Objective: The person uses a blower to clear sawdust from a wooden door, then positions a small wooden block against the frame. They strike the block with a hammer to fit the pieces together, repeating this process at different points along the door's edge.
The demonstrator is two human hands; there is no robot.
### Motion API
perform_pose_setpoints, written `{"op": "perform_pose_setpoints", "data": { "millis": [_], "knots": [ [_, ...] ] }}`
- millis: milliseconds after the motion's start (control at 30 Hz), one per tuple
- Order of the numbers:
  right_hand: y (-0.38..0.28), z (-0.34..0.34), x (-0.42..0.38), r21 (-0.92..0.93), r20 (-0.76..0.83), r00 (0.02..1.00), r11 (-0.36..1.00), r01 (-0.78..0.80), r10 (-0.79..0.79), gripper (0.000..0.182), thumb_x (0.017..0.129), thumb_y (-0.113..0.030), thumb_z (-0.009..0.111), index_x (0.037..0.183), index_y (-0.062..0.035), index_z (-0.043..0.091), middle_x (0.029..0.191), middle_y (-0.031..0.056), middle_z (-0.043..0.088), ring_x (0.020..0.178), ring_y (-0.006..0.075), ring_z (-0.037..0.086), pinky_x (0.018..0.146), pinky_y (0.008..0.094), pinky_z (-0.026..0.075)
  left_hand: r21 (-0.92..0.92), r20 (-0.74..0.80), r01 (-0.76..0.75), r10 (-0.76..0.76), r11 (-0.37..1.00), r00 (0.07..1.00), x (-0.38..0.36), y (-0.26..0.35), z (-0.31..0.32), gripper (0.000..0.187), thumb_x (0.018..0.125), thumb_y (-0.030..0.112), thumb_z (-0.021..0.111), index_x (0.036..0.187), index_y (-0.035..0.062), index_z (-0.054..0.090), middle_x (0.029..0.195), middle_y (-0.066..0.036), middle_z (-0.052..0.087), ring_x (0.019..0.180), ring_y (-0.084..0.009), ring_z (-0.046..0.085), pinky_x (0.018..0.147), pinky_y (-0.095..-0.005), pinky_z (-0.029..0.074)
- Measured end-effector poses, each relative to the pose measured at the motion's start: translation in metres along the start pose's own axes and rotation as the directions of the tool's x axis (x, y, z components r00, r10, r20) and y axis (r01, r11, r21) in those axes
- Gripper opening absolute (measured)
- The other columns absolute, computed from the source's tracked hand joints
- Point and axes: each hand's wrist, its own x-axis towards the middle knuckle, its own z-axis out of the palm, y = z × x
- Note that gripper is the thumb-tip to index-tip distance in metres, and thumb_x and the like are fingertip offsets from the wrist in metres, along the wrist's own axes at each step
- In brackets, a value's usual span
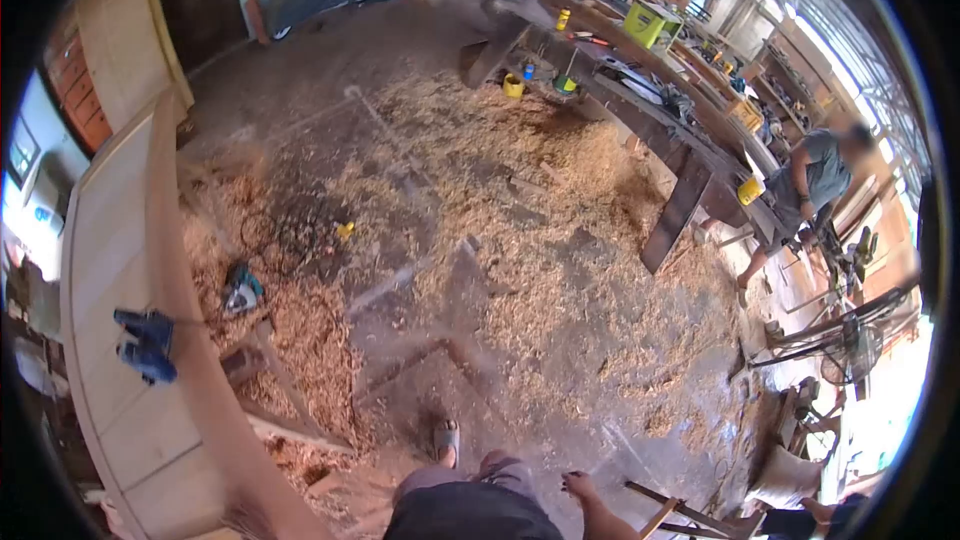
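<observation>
Below, right hand (578, 485) hangs empty near wooden stick (660, 518).

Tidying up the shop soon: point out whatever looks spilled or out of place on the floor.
Wood shavings lie spilled across most of the floor, thickest in the middle and beside the long wooden panel. A green power tool sits among them with its cord trailing loose. A small yellow object lies stray nearby.

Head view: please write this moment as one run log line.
right hand: low by thigh, holds nothing | left hand: not in view | blue power tool: on shavings-covered concrete floor | co-worker: at long wooden workbench
</observation>
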Motion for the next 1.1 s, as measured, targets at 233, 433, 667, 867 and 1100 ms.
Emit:
{"op": "perform_pose_setpoints", "data": {
  "millis": [233,433,667,867,1100],
  "knots": [
    [-0.139,-0.073,0.136,-0.136,0.048,0.997,0.989,-0.06,0.067,0.037,0.09,-0.031,0.067,0.11,-0.0004,0.067,0.091,0.0121,0.07,0.074,0.0225,0.07,0.058,0.0372,0.054,-0.169,0.3,-0.021,0.071,0.985,0.951,-0.002,0.255,0.061,0.047,0.1,0.041,0.042,0.128,0.0059,0.056,0.128,-0.018,0.058,0.118,-0.0386,0.051,0.101,-0.0497,0.038],
    [-0.3,-0.168,0.372,-0.154,-0.028,0.987,0.976,0.153,-0.159,0.041,0.089,-0.038,0.067,0.111,-0.0031,0.069,0.088,0.0113,0.071,0.076,0.0229,0.07,0.06,0.0362,0.057,-0.322,0.669,0.059,0.183,0.945,0.72,0.035,0.53,0.14,0.041,0.099,0.037,0.045,0.124,0.0065,0.056,0.123,-0.016,0.06,0.111,-0.0352,0.054,0.095,-0.0481,0.042],
    [-0.743,-0.265,0.481,-0.49,-0.168,0.788,0.744,0.455,-0.593,0.047,0.085,-0.042,0.07,0.113,-0.0031,0.069,0.09,0.0182,0.071,0.082,0.0233,0.071,0.073,0.0355,0.054,-0.385,0.835,0.407,0.124,0.828,0.536,0.124,0.776,0.181,0.034,0.098,0.032,0.048,0.12,0.0073,0.057,0.116,-0.014,0.062,0.102,-0.0314,0.059,0.088,-0.0462,0.047],
    [-1.074,-0.274,0.525,-0.003,-0.109,0.788,0.793,0.609,-0.606,0.055,0.086,-0.04,0.072,0.123,-0.0013,0.061,0.106,0.0144,0.068,0.088,0.0182,0.068,0.069,0.0338,0.053,-0.371,0.892,0.732,0.001,0.571,0.451,0.239,0.931,0.253,0.029,0.098,0.028,0.051,0.117,0.0079,0.058,0.111,-0.013,0.064,0.095,-0.0281,0.062,0.082,-0.0446,0.051],
    [-1.324,-0.279,0.597,0.305,-0.205,0.801,0.741,0.598,-0.562,0.077,0.087,-0.04,0.072,0.147,-0.009,0.033,0.102,0.0123,0.06,0.083,0.0193,0.061,0.059,0.0336,0.05,-0.625,0.633,0.243,0.299,0.742,0.714,0.423,1.18,0.314,0.035,0.094,0.03,0.054,0.116,0.0066,0.067,0.116,-0.019,0.066,0.108,-0.0367,0.062,0.093,-0.0496,0.047]
  ]
}}
